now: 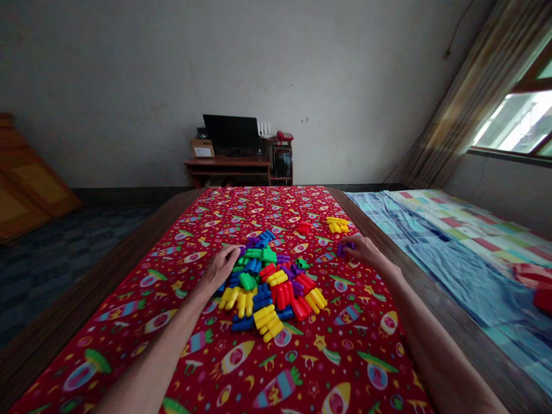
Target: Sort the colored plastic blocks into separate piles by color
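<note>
A pile of plastic building blocks (261,296), shaped like joined tubes in yellow, blue, green, red and purple, lies on the red cloth. At its left edge, my left hand (222,265) has its fingers curled and closed on a purple block (242,251), mostly hidden by the fingertips. To the right of the pile, my right hand (366,250) pinches another purple block (346,249), low over the cloth. Just beyond that hand, yellow blocks (337,224) lie grouped together, with a red block (304,227) to their left.
The patterned red cloth (267,210) covers a long table with dark wooden edges (390,244). A bed (431,253) stands along the right side. At the far wall, a desk (228,163) carries a monitor (232,133), a small box and a red telephone (284,137). A wooden cabinet (30,184) is at left.
</note>
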Available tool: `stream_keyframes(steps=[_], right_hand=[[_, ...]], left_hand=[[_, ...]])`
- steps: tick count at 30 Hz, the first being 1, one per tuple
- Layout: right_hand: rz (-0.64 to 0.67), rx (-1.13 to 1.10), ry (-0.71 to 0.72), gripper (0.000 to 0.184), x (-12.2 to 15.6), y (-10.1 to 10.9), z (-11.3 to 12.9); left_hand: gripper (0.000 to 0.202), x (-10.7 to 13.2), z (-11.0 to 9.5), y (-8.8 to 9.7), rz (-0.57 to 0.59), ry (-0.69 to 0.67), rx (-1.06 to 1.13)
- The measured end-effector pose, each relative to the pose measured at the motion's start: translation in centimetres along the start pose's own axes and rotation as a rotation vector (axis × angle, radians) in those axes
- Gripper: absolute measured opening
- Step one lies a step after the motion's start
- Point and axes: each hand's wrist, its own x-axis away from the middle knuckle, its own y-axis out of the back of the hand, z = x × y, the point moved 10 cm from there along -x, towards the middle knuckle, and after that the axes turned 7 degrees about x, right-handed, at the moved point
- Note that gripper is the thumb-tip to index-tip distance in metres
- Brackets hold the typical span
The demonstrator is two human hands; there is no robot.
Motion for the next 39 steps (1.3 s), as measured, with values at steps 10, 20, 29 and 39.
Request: stream_keyframes(steps=[10,20,29,39], right_hand=[[-0.224,0.032,0.005,0.03,0.0,-0.6,0.2],[-0.18,0.009,0.051,0.026,-0.1,-2.1,0.1],[-0.055,-0.274,0.202,0.025,-0.1,-0.4,11.8],[0.17,-0.059,0.063,0.036,0.1,-5.2,14.4]], left_hand=[[0.054,-0.2,0.9,-0.1,-0.025,0.004,0.005],[0.058,-0.1,0.9,-0.2,0.0,0.014,-0.003],[0.058,-0.1,0.9,-0.2,-0.007,0.02,-0.021],[0.057,-0.2,0.8,-0.1,-0.008,0.004,-0.02]])
